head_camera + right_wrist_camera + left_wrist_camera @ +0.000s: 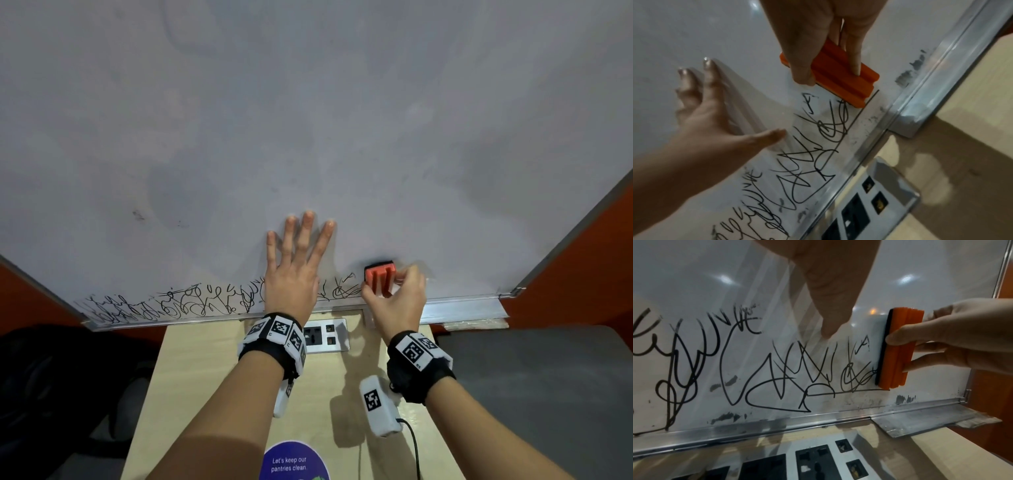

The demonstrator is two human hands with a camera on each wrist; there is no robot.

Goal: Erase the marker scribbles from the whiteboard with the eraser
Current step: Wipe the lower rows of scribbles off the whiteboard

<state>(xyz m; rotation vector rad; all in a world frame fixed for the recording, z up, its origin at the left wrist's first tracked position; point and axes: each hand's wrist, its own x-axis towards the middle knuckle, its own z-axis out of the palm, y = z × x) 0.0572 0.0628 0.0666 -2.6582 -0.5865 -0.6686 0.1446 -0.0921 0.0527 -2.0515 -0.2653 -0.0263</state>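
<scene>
The whiteboard (308,120) stands upright in front of me, with black marker scribbles (171,303) running along its bottom edge. My left hand (296,260) presses flat on the board, fingers straight and spread, just above the scribbles. My right hand (394,298) grips the orange eraser (378,279), whose dark felt face lies against the board at the right end of the scribbles (777,369). In the left wrist view the eraser (898,350) stands upright, thumb on its near side. The right wrist view shows the eraser (840,81) between thumb and fingers, above the scribbles (818,146).
An aluminium tray ledge (462,308) runs under the board. Below it is a light wooden desk (205,377) with a metal socket panel (325,335) and a blue round sticker (291,462). A dark chair (51,394) sits at the left, orange wall behind.
</scene>
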